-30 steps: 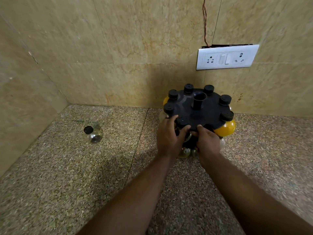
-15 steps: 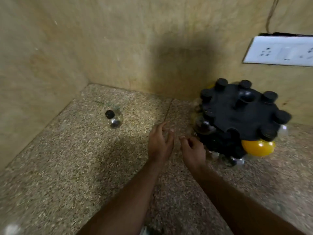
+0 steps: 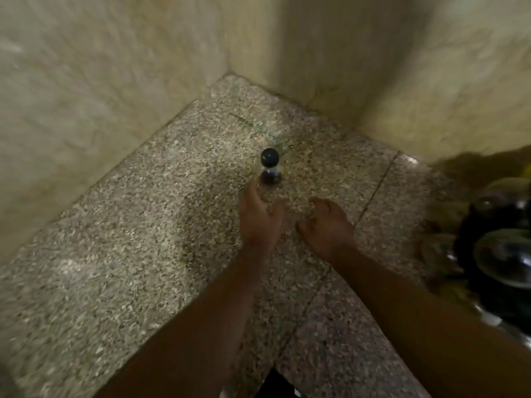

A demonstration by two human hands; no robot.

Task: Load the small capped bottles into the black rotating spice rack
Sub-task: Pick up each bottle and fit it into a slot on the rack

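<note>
Though blurred, bottle (image 3: pixel 269 168) just beyond left fingers (image 3: pixel 253 193)

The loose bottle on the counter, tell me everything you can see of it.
The bottle is small, with a clear body that looks like glass and a round black cap. It stands alone on the speckled stone counter near the wall corner, apart from the rack. The left hand reaches it, fingertips at or just short of its base; motion blur hides whether they touch.
</note>
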